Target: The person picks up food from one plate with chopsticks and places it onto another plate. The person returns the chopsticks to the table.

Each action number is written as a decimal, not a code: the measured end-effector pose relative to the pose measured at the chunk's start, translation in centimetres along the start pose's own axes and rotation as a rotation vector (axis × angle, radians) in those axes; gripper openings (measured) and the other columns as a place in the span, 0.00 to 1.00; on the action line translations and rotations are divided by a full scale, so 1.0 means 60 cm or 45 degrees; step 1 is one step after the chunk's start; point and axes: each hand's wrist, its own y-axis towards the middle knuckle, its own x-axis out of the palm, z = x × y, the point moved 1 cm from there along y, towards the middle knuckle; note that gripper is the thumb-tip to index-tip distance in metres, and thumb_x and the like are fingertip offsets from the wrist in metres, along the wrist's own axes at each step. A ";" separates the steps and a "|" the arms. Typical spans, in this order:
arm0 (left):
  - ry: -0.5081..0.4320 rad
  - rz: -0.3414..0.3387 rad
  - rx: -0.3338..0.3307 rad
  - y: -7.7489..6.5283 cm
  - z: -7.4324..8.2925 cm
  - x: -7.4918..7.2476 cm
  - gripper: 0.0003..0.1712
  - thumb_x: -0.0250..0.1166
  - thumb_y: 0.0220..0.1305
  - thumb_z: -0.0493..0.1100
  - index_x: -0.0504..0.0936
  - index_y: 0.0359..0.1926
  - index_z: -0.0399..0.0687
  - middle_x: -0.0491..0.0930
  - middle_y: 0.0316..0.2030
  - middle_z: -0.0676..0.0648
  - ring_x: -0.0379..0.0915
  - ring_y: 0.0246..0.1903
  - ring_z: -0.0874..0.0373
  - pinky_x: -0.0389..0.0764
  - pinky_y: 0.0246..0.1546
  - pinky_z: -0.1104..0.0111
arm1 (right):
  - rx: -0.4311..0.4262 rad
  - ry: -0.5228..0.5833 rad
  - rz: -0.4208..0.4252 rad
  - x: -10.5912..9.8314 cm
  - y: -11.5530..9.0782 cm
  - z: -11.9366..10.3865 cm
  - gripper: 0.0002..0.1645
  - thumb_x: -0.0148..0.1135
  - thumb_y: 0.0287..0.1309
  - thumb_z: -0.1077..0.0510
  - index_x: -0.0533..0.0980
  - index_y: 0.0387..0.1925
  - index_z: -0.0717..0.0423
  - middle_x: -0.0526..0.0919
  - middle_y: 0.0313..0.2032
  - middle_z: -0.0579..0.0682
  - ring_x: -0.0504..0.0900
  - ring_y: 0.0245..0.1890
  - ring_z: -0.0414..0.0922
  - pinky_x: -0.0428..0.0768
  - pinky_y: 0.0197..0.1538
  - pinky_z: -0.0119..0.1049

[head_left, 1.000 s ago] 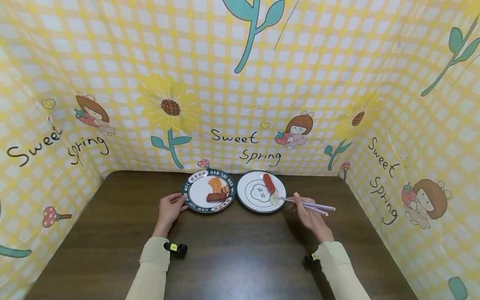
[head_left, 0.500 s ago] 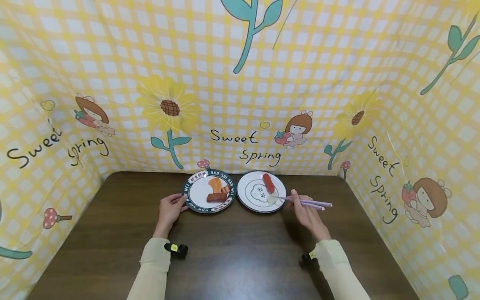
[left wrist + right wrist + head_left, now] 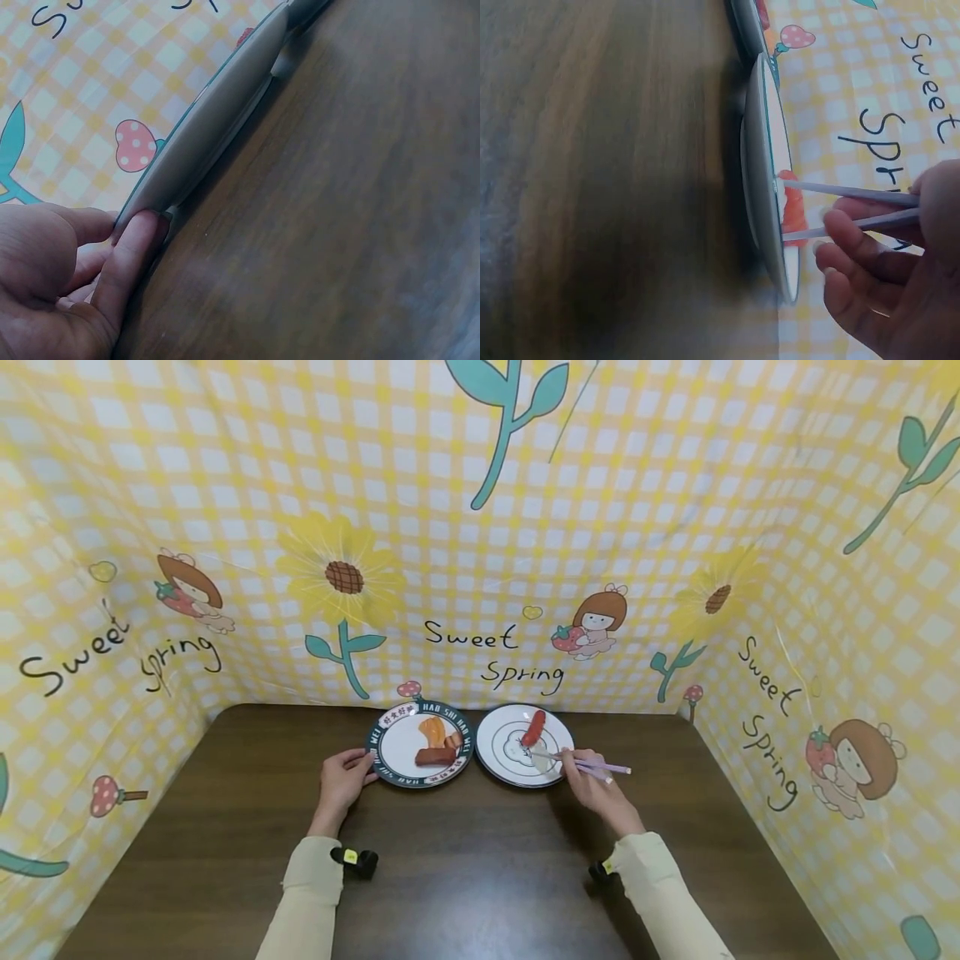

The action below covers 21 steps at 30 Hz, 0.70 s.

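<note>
In the head view my left hand (image 3: 342, 783) pinches the left rim of a plate with a dark green lettered border (image 3: 397, 747). The left wrist view has its thumb (image 3: 133, 247) against that plate's edge. My right hand (image 3: 603, 789) holds a pair of light purple chopsticks (image 3: 617, 768) over the white plate (image 3: 491, 735) beside it. Their tips meet a pale, whitish piece of food (image 3: 542, 764). Just behind it lies a red sausage (image 3: 535, 728). The right wrist view shows the chopsticks' tips apart at the plate's near edge, with red food (image 3: 793, 206) behind them.
On the green-bordered plate sit a brown block of food (image 3: 435, 756), an orange-yellow piece (image 3: 432, 730) and a small brownish piece (image 3: 453, 740). Both plates stand at the back of the dark wooden table (image 3: 450, 877), close to a yellow checked cloth wall (image 3: 465, 568).
My right hand and the chopsticks have moved left over the white plate. The pale piece has shifted slightly left, and the sausage has turned to slant the other way. My left hand stays put.
</note>
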 end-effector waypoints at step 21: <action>0.000 0.001 0.007 0.002 -0.003 0.001 0.29 0.61 0.75 0.45 0.70 0.68 0.29 0.74 0.60 0.29 0.82 0.38 0.64 0.87 0.41 0.74 | -0.013 0.100 0.100 -0.013 -0.005 0.024 0.26 0.46 0.78 0.54 0.84 0.31 0.61 0.82 0.25 0.57 0.72 0.24 0.43 0.71 0.26 0.30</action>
